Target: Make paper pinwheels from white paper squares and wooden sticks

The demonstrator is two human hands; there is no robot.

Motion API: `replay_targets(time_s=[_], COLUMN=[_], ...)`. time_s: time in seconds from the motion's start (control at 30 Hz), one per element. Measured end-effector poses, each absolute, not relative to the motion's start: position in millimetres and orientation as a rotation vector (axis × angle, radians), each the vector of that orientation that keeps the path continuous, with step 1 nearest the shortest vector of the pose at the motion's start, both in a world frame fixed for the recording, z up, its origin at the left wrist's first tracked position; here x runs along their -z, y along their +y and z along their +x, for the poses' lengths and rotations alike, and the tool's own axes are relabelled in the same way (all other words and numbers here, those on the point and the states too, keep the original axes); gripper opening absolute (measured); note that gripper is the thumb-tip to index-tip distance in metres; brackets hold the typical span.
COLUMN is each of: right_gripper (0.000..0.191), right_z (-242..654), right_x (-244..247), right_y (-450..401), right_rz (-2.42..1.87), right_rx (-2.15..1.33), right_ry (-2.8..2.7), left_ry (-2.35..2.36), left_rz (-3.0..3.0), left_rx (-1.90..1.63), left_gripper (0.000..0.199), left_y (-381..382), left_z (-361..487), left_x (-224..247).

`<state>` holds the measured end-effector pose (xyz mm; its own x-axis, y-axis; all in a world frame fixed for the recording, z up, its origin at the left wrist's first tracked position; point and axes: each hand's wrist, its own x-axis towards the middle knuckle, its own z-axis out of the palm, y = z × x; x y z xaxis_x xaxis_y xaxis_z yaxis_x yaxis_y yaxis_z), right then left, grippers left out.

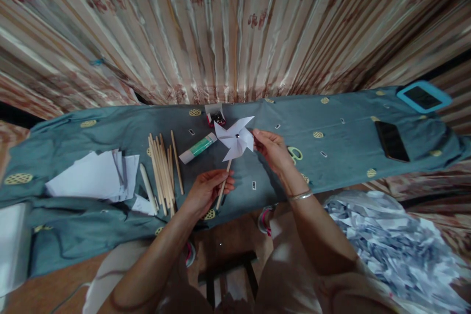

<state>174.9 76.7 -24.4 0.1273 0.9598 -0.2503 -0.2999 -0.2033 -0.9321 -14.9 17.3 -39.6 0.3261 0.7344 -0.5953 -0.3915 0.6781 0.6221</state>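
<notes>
A white paper pinwheel (235,143) on a wooden stick, with a shiny pin at its centre, is held above the cloth-covered table. My left hand (209,187) is closed round the stick (222,191) below the blades, the thumb lying against it. At the right-hand blade, my right hand (271,148) has its fingertips bent in, pinching the paper's edge. Just behind the blades stands a small open box (215,117) with dark, shiny contents. A green and white glue tube (198,148) lies left of the pinwheel.
Several wooden sticks (162,174), a white pen-like tool (147,184) and stacked white paper (91,176) lie to the left. Scissors with pale green handles (295,153) are partly behind my right wrist. Farther right are a phone (392,141), a blue-framed tablet (423,96) and a bag of paper pieces (397,240).
</notes>
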Motion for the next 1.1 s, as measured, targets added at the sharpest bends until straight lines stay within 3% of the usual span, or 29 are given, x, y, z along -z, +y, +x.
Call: replay_targets(time_s=[0.5,1.1], right_gripper=[0.034,0.043], right_z=[169.1,156.6], right_x=[24.4,20.4], right_y=[70.3,66.7], right_rz=[-1.257,-1.243], right_rx=[-1.436,-1.600], right_ry=[-0.748,-0.629], left_ry=[0.992,0.997], left_rz=[0.385,0.392], left_rx=[-0.805,-0.826], left_gripper=[0.011,0.015], left_y=[17.4,18.3], left_z=[-14.0,-13.3], left_x=[40.2,38.2])
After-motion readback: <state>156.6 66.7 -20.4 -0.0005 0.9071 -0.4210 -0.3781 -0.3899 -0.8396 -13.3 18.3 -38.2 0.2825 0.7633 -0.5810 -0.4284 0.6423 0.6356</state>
